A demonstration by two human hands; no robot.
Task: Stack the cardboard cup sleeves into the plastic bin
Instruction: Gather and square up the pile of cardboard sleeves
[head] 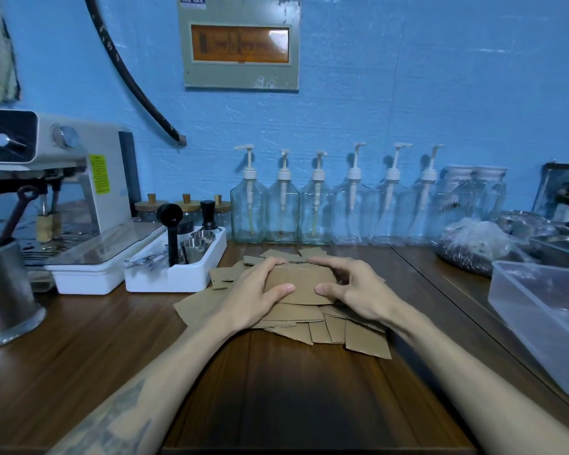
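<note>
A loose pile of flat brown cardboard cup sleeves lies on the dark wooden counter in the middle of the view. On top of the pile, my left hand and my right hand hold one cup sleeve between them. Each hand's fingers curl over the sleeve's far edge, and each thumb presses on its front face. The clear plastic bin stands at the right edge of the counter, apart from the pile, and I see no sleeves inside it.
A white tray of metal cups and tools sits just left of the pile, beside an espresso machine. A steel pitcher stands at far left. Pump bottles line the wall behind. A plastic bag lies behind the bin.
</note>
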